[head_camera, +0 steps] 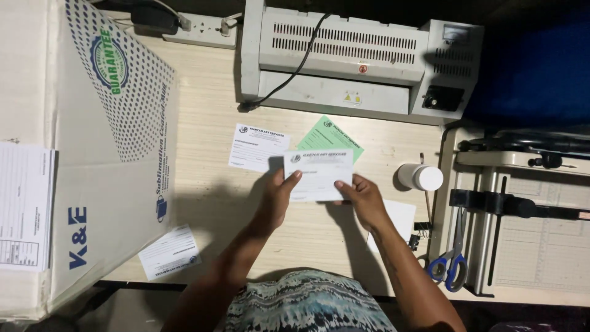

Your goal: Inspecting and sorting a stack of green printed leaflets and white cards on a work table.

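Both my hands hold a white printed slip (319, 173) just above the wooden table (209, 203). My left hand (278, 197) pinches its left edge with the thumb on top. My right hand (364, 198) grips its lower right corner. A green printed slip (332, 136) lies on the table partly under the held slip. A second white slip (257, 146) lies flat to the left of it.
A grey laminator (356, 58) with a black cable sits at the back. A large cardboard box (92, 154) stands at left, with another slip (169, 252) beside it. At right are a white tube (420, 177), blue-handled scissors (450, 264) and a paper trimmer (522, 215).
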